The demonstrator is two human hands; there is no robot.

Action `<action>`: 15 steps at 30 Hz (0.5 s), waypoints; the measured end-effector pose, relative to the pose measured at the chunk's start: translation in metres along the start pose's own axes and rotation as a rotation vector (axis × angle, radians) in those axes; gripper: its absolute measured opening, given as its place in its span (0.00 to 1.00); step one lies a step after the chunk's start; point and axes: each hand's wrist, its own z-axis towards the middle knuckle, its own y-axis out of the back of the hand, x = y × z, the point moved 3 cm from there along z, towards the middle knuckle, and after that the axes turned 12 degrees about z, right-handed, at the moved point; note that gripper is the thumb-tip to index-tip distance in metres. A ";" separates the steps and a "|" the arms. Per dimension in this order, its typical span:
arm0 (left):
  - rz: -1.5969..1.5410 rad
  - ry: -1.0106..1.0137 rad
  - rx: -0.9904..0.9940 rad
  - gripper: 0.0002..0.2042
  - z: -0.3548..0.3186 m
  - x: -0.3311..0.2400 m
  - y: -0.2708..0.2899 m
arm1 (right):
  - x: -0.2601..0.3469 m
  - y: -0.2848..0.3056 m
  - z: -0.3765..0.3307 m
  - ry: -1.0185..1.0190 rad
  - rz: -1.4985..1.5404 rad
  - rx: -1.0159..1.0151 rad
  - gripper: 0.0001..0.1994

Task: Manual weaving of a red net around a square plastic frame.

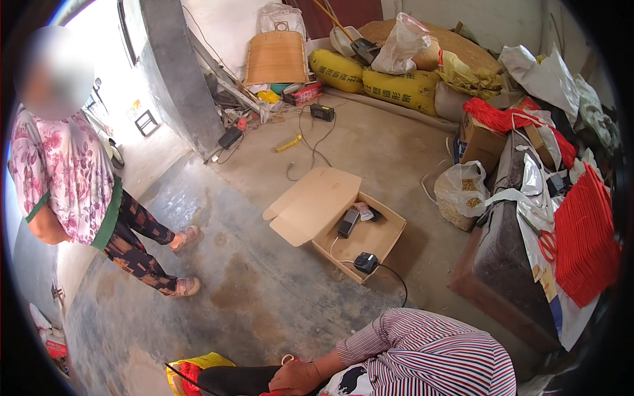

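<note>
My right hand [294, 378] is low in the picture, close to my dark-trousered leg [231, 380], with its arm in a striped sleeve [376, 336]. The fingers look curled, and a small red bit shows under them at the lower edge; what it belongs to is cut off. A small pale loop [286, 359] sticks up behind the hand. Beside the leg lies a yellow and red bag [205, 362], crossed by a thin black line. My left hand is out of view.
Ahead, an open cardboard box [394, 243] holds a black adapter [348, 223] and a black plug block [366, 262] with a cable. A person [72, 178] stands at left. A dark case [508, 264] with red scissors [547, 246] stands right. Yellow sacks [399, 90] lie behind.
</note>
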 end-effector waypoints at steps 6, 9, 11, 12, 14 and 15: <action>-0.003 -0.005 -0.010 0.14 0.003 0.005 0.001 | -0.002 0.004 0.001 -0.036 0.032 0.005 0.14; 0.010 -0.008 0.016 0.14 0.004 0.009 0.005 | -0.003 0.003 0.002 -0.037 0.035 0.013 0.15; 0.021 -0.019 0.030 0.15 0.003 0.011 0.011 | -0.002 0.004 0.004 -0.018 0.029 0.012 0.16; 0.047 0.022 0.076 0.15 0.002 0.015 0.016 | 0.002 0.002 0.003 -0.013 0.025 0.016 0.16; 0.047 0.029 0.116 0.16 0.013 0.029 0.022 | 0.001 0.003 0.004 -0.108 -0.019 0.078 0.16; 0.111 -0.042 0.111 0.16 0.021 0.040 0.027 | -0.004 0.001 0.003 -0.099 -0.008 0.103 0.16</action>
